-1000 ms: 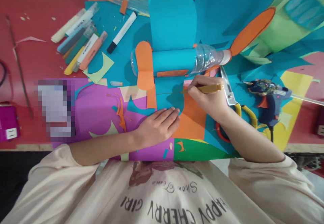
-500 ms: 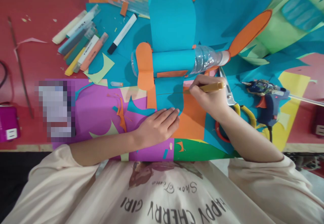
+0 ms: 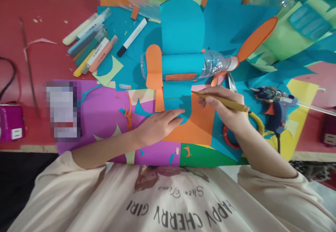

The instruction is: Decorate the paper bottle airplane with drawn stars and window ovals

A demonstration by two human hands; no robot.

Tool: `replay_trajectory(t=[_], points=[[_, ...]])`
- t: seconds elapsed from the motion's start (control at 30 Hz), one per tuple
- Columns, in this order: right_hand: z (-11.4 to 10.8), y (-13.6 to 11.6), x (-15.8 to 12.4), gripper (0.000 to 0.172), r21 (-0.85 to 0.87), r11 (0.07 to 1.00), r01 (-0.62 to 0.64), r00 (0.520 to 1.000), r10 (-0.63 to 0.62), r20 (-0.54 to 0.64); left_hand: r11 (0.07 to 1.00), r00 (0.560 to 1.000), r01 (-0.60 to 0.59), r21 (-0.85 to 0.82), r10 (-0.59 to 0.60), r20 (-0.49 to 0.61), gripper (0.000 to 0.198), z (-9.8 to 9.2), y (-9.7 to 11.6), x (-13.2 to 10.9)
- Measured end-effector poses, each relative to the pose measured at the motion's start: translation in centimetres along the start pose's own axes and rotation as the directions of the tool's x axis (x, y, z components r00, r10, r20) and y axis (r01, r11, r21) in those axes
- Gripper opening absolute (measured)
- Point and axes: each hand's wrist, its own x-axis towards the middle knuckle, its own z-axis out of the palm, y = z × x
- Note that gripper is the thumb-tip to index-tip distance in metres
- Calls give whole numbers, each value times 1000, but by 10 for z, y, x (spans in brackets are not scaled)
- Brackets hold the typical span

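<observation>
A plastic bottle plane (image 3: pixel 216 64) wrapped in blue paper lies sideways in front of me. One blue paper wing (image 3: pixel 181 25) points away from me. The near blue wing (image 3: pixel 177 95) reaches toward me over an orange sheet (image 3: pixel 201 130). My left hand (image 3: pixel 160 125) lies flat with fingers stretched over the near wing's rounded end. In my right hand (image 3: pixel 228 106) is a mustard-brown marker (image 3: pixel 227 102), its tip at the right edge of that wing, over the orange sheet. Whether the tip touches the paper, I cannot tell.
Several markers (image 3: pixel 90 53) lie at the upper left, near a white marker with a black cap (image 3: pixel 132 37). Scissors (image 3: pixel 256 121) lie partly under my right arm. A glue gun (image 3: pixel 278 109) stands at right. A blurred phone-like object (image 3: pixel 63 109) lies at left.
My right hand has turned, so the marker's back end has swung down toward me and to the right. My left fingers have drawn closer together. The whole view has shifted slightly.
</observation>
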Motion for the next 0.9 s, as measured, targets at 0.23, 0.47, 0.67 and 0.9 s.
replay_trajectory(t=[0.23,0.47,0.67,0.9], points=[[2,3,-2,7,-56,998,-11,999,9,-38,991,997,-72,112,68,42,29,-6,-1,-3],[5,3,-6,9,-184,983,-8,998,-3,-61,992,1000,-8,123,6,10,20,-2,15,-12],[8,5,-4,9,-210,978,18,997,-33,-67,995,999,-34,94,31,37,25,1,14,-12],[8,4,-2,12,-232,972,-36,999,27,-45,995,998,-38,96,35,43,26,-2,14,-11]])
